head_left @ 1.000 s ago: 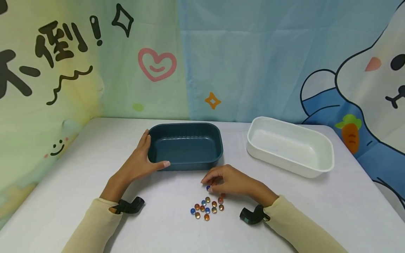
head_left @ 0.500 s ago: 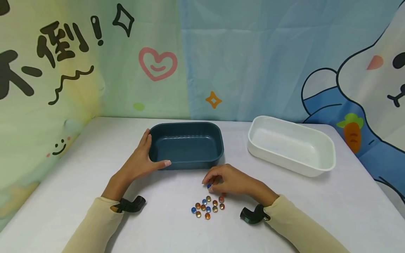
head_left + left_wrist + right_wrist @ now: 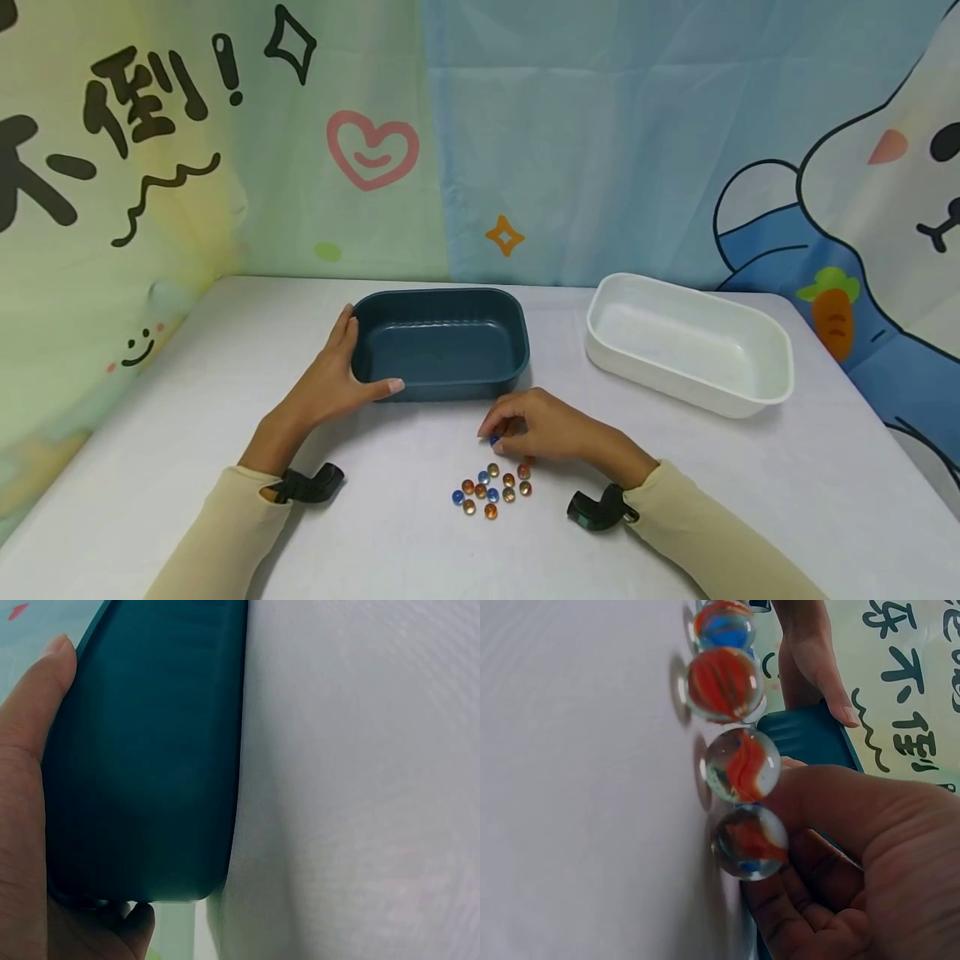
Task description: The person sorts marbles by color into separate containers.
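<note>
My left hand (image 3: 326, 379) grips the left end of a dark teal rectangular tub (image 3: 450, 390), thumb along the front rim and fingers round the far side. In the left wrist view the tub's outer wall (image 3: 150, 750) fills much of the picture. Just in front of the tub, my right hand (image 3: 543, 425) pinches a dark blue marble (image 3: 493, 441) between thumb and fingertips, low over the table. Several loose glass marbles, such as a blue one (image 3: 457, 497), lie nearer the front. Close to the right thumb, the right wrist view shows clear marbles with orange-red swirls (image 3: 742, 765).
A white rectangular tub (image 3: 675, 379) stands angled at the back right of the table covered in white cloth (image 3: 375, 542). Behind the table hangs a printed cloth backdrop (image 3: 585, 150). Each wrist wears a black camera mount, the left one (image 3: 311, 485) beside the cream sleeve.
</note>
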